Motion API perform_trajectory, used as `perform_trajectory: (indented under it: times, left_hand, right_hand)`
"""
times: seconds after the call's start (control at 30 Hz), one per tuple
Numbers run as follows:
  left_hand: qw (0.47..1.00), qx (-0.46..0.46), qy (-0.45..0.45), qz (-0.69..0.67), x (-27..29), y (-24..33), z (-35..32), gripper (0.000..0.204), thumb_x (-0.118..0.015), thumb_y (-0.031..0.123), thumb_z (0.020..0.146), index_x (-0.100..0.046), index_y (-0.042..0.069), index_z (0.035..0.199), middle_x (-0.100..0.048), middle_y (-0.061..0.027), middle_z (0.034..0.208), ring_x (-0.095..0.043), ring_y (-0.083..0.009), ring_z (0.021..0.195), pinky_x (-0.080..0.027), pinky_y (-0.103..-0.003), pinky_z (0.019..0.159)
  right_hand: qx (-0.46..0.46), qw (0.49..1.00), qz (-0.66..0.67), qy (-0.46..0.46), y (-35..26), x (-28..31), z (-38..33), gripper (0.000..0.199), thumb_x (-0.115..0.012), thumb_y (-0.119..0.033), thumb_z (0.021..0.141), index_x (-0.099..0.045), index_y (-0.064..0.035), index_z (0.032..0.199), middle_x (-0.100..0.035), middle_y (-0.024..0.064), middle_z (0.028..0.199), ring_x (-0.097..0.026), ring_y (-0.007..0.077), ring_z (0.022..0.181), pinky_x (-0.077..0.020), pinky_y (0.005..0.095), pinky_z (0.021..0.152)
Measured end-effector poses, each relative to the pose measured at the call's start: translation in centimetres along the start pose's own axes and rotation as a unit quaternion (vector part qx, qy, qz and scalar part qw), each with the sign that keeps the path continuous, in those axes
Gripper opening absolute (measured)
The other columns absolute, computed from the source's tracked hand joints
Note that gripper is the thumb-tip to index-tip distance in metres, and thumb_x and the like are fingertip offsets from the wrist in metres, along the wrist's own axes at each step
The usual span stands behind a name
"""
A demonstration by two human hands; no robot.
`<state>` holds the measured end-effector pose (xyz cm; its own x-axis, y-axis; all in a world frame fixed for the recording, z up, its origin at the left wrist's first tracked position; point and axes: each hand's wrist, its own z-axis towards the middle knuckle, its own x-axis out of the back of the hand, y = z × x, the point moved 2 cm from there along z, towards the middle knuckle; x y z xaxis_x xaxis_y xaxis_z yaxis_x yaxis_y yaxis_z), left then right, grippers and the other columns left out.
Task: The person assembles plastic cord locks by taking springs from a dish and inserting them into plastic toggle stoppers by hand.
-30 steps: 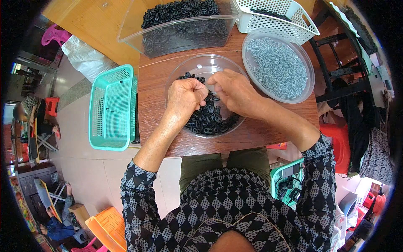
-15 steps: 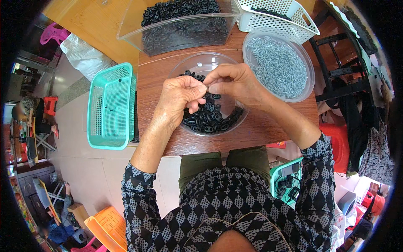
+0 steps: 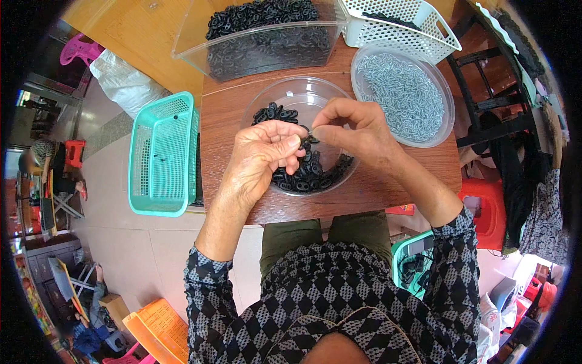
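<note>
Fingertips of both hands met in the head view above the round clear tray (image 3: 324,92), with a small dark piece (image 3: 310,139) at the place where they faced each other. The left hand (image 3: 265,150) was the nearer: its thumb and index finger were pinched on the piece, which lay at their right-hand tips, and its other fingers curled in below. The right hand (image 3: 362,132) came at it from the opposite side, thumb and index finger pointing left, their tips just beside the piece. At this size and blur, neither the piece's long axis nor whether the right tips were closed on anything could be told.

Under and just below the left fingers, loose black oval pieces (image 3: 308,175) were heaped in the tray; more of them showed beyond those fingers, toward its far left side. To the right of the right fingers and a little farther out stood the round tub (image 3: 449,118) of silver screws (image 3: 401,100). Well beyond both sets of fingertips was the clear bin (image 3: 189,51) of black pieces, and well to the left of the left fingers, the green basket (image 3: 133,176).
</note>
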<state>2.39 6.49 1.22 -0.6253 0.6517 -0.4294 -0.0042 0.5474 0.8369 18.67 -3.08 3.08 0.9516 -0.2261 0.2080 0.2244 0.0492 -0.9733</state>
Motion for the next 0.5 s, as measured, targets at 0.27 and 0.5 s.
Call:
perform_trajectory:
  times: [0.27,0.5]
  left_hand:
    - [0.996,-0.074,0.026,-0.031,-0.6,-1.0,-0.9,0.013,-0.062,0.001,0.084,-0.061,-0.006,0.095,-0.063,-0.0091,0.080,-0.059,-0.0131,0.066,-0.049,-0.024,0.057]
    - [0.986,-0.147,0.075,-0.007,-2.3,-1.6,-1.5,0.012,-0.059,0.003,0.088,-0.059,-0.003,0.098,-0.061,-0.0052,0.081,-0.055,-0.0092,0.066,-0.047,-0.021,0.059]
  right_hand:
    - [-0.043,0.993,0.101,0.038,0.4,-1.6,-1.4,0.009,-0.066,-0.008,0.082,-0.064,-0.0006,0.087,-0.061,-0.0021,0.076,-0.054,0.0028,0.068,-0.0447,0.0196,0.058]
    - [-0.020,0.991,0.110,0.068,0.7,-2.7,-1.8,0.009,-0.065,-0.006,0.081,-0.061,-0.0004,0.086,-0.061,0.0003,0.078,-0.053,0.0051,0.067,-0.0444,0.0218,0.058]
